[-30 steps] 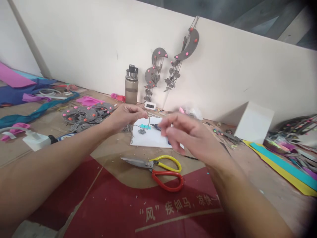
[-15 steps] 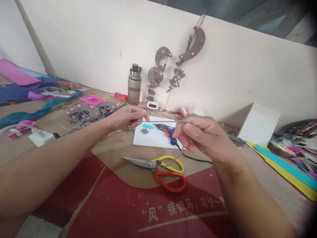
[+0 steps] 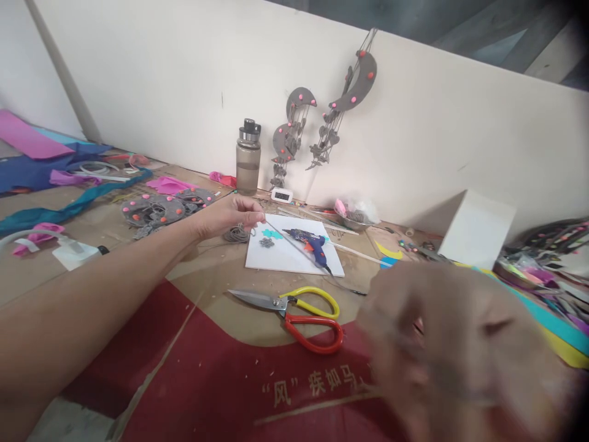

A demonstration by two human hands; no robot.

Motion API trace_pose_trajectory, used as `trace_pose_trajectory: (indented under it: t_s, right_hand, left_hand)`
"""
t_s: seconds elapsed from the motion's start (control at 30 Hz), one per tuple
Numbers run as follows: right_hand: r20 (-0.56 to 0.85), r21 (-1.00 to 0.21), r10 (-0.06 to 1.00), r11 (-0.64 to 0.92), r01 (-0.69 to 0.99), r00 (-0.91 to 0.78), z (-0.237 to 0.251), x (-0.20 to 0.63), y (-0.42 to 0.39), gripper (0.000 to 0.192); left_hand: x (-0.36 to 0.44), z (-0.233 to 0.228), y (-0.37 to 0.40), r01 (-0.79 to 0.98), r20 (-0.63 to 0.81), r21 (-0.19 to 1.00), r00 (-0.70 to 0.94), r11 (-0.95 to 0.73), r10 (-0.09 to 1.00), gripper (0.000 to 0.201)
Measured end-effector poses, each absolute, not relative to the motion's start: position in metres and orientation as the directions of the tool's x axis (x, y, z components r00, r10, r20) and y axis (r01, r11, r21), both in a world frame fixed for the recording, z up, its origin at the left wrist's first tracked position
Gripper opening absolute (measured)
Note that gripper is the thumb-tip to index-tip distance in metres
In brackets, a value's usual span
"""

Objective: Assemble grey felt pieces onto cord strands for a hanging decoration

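My left hand (image 3: 232, 215) is closed in a pinch on a thin grey cord (image 3: 292, 242). The cord slants down and right, passing in front of a blue glue gun (image 3: 316, 248) on a white board (image 3: 271, 261). My right hand (image 3: 442, 337), large and smeared by motion at the lower right, is curled with the cord running toward it; its fingertips are unclear. Scissors (image 3: 280, 304) with one yellow and one red handle lie below the board. On the board are a turquoise cutout (image 3: 273, 234) and a small grey flower-shaped piece (image 3: 266, 243).
Grey felt rings with coloured dots (image 3: 156, 212) lie at the left, near a white plug (image 3: 76, 253). A water bottle (image 3: 248, 159) and small clock (image 3: 281, 194) stand by the wall. Grey moon-shaped hangings (image 3: 363, 83) hang there. A white block (image 3: 478, 227) stands at right.
My right hand has swung right, down and closer to the camera, drawing the cord out longer and at a slant. My left hand has moved slightly left, keeping its pinch.
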State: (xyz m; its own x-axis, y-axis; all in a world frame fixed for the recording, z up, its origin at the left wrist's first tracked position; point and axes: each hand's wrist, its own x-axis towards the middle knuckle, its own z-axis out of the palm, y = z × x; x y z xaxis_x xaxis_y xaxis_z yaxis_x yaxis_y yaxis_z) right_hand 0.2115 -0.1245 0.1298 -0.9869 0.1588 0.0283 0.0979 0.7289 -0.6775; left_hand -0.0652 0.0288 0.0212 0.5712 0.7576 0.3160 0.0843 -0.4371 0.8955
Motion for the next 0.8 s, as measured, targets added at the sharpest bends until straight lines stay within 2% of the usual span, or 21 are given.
trace_pose_trajectory:
  t_s: [0.03, 0.07, 0.1, 0.13, 0.17, 0.2, 0.23, 0.3, 0.37, 0.4, 0.6, 0.67, 0.73, 0.8]
  right_hand:
    - [-0.034, -0.733, 0.11, 0.673, 0.1, -0.993, 0.124, 0.207, -0.123, 0.047]
    - [-0.083, -0.739, 0.245, 0.635, 0.225, -0.966, 0.116, 0.202, -0.12, 0.043]
    - [-0.058, -0.694, 0.469, 0.616, 0.373, -0.881, 0.106, 0.195, -0.115, 0.04]
    - [0.03, -0.665, 0.66, 0.574, 0.478, -0.751, 0.094, 0.188, -0.11, 0.037]
    - [0.141, -0.675, 0.794, 0.514, 0.529, -0.591, 0.082, 0.18, -0.104, 0.036]
    - [0.211, -0.724, 0.872, 0.443, 0.529, -0.441, 0.07, 0.172, -0.097, 0.034]
    - [0.218, -0.795, 0.913, 0.37, 0.481, -0.344, 0.058, 0.164, -0.09, 0.032]
    - [0.085, -0.919, 0.93, 0.212, 0.333, -0.358, 0.038, 0.15, -0.078, 0.037]
    - [-0.038, -0.962, 0.903, 0.083, 0.26, -0.428, 0.026, 0.143, -0.07, 0.031]
    - [-0.048, -0.97, 0.894, 0.065, 0.236, -0.445, 0.023, 0.142, -0.068, 0.026]
    - [0.122, -0.978, 0.942, 0.167, 0.123, -0.313, 0.035, 0.161, -0.058, 0.027]
    - [0.128, -0.966, 0.953, 0.183, 0.182, -0.275, 0.04, 0.169, -0.054, 0.028]
    - [0.098, -0.918, 0.96, 0.188, 0.348, -0.262, 0.042, 0.175, -0.05, 0.03]
    - [0.115, -0.809, 0.963, 0.234, 0.539, -0.246, 0.042, 0.179, -0.048, 0.03]
  left_hand:
    - [-0.064, 0.022, 0.027, 0.086, 0.346, 0.884, 0.542, -0.46, 0.766, 0.027]
    - [-0.062, 0.024, 0.024, 0.101, 0.368, 0.869, 0.525, -0.485, 0.768, 0.027]
    - [-0.059, 0.026, 0.02, 0.126, 0.383, 0.85, 0.52, -0.512, 0.763, 0.026]
    - [-0.056, 0.029, 0.016, 0.159, 0.383, 0.831, 0.53, -0.533, 0.756, 0.026]
    - [-0.054, 0.031, 0.011, 0.185, 0.386, 0.81, 0.546, -0.556, 0.744, 0.027]
    - [-0.051, 0.034, 0.006, 0.212, 0.385, 0.784, 0.572, -0.584, 0.724, 0.027]
    - [-0.048, 0.036, 0.002, 0.228, 0.392, 0.754, 0.597, -0.616, 0.7, 0.027]
    - [-0.044, 0.037, -0.003, 0.221, 0.377, 0.731, 0.657, -0.645, 0.653, 0.027]
    - [-0.042, 0.036, -0.004, 0.187, 0.34, 0.763, 0.698, -0.619, 0.63, 0.03]
    - [-0.043, 0.035, -0.003, 0.171, 0.316, 0.787, 0.712, -0.592, 0.627, 0.034]
    - [-0.056, 0.024, 0.014, 0.185, 0.146, 0.872, 0.785, -0.453, 0.603, 0.061]
    - [-0.06, 0.022, 0.018, 0.26, 0.102, 0.851, 0.77, -0.455, 0.63, 0.065]
    - [-0.064, 0.022, 0.022, 0.339, 0.114, 0.808, 0.712, -0.482, 0.693, 0.063]
    - [-0.065, 0.022, 0.024, 0.38, 0.153, 0.78, 0.654, -0.497, 0.741, 0.058]
